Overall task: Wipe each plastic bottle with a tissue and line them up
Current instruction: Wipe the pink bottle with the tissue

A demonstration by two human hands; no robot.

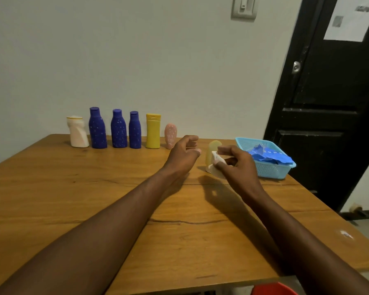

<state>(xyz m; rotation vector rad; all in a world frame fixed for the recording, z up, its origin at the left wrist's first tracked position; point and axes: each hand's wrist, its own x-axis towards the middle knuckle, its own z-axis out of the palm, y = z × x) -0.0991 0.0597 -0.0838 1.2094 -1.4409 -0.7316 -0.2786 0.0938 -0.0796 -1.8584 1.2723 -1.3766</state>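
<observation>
At centre left six bottles are lined up, the left hand is held open, and the pale yellow bottle is judged mid-wipe by the tissue pinched in the right hand, with placement at the row's end called for next.

Pale bottle half behind tissue

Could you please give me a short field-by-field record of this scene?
Row by wall: white bottle, three blue bottles, yellow bottle, pink bottle, all upright
Apart from row: pale bottle, upright, near the basket
Right hand: pinches a tissue beside the pale bottle
Left hand: holds nothing, fingers loosely curled
Basket: blue, holds blue pieces
Surface: wooden table
</observation>
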